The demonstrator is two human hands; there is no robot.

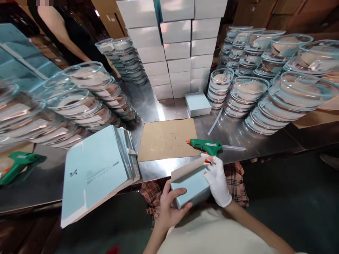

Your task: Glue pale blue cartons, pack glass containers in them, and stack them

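My left hand (169, 206), bare, grips the near end of a small light-blue box (191, 187) held over my lap. My right hand (217, 180), in a white glove, presses on the box's right side, its fingers near the open brown flap. Just beyond them, on the steel table (238, 135), lies a green glue gun (208, 145) with its orange tip on a sheet of brown cardboard (166, 139).
A pile of flat light-blue box blanks (95, 169) overhangs the table edge at left. Stacks of clear lidded containers (265, 102) crowd both sides. White boxes (177, 46) are piled at the back, one light-blue box (198, 104) in front. Another person (66, 31) stands far left; a second glue gun (18, 165) lies there.
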